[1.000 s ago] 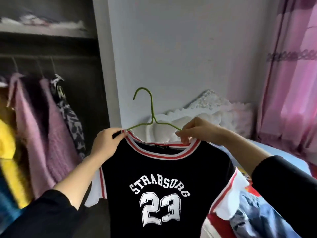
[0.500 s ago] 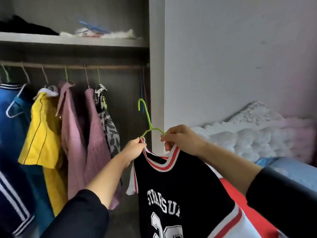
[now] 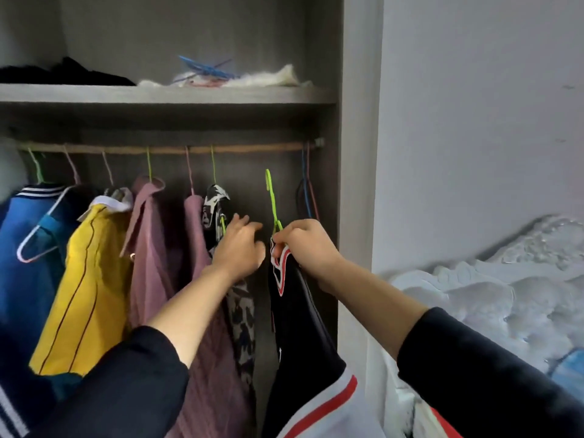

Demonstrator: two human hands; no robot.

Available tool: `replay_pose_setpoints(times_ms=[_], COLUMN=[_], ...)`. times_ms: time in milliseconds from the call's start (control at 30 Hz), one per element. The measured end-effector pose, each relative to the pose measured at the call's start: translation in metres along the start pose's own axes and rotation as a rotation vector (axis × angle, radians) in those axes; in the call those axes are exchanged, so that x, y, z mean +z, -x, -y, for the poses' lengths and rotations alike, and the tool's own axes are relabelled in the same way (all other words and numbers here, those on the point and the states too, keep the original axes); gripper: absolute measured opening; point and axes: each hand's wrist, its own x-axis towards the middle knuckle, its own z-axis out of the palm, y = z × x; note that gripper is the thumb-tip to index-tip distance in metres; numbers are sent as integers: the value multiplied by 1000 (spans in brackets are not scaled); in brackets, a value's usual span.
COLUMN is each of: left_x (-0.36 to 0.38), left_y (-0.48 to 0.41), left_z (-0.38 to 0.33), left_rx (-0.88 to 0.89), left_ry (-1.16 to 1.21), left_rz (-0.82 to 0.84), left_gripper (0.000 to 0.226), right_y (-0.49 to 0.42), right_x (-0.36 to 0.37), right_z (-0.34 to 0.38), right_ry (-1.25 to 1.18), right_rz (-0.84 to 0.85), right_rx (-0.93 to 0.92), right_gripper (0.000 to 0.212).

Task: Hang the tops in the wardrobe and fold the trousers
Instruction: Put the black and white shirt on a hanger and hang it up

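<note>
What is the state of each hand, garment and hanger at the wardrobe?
black jersey: on the green hanger, not yet on the rail
green hanger: hook below the rail, gripped by the right hand
left hand: touches the leopard-print top, holds nothing
leopard-print top: hanging on the rail
blue and pink hangers: empty, on the rail

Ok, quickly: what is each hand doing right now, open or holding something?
Left hand: open, fingers loose by the patterned top.
Right hand: holding the green hanger with the black jersey.
</note>
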Motion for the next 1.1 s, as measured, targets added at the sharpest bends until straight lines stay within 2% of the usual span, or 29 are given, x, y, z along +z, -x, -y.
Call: replay_pose_setpoints(times_ms=[133,267,433,600,833,1100], left_x=[-25,-37,-47,-52,-53,-48], left_y=[-35,-73,-125,-173,-216,-234], left_z=[20,44,66,81,95,102], left_rx=[66,71,80,58,108,215], left_ry=[-79,-134,-131,-150,-154,-323], left_rz=[-146,-135,-150,-165,-167,-219], left_gripper=[48,51,61,75,90,89], right_y=[-51,-104,-164,-210,-239,-242], right_x=[26,47,62,68,81,89], right_z=[-3,0,16,25,-5,-28], right_ry=[-56,-27,29,168,267,344], right_rz=[-89,-192,-291,-303,-270,-192], right_rx=[35,44,-37,-138,-83,-65], right_gripper=[28,31,34,33,30,30])
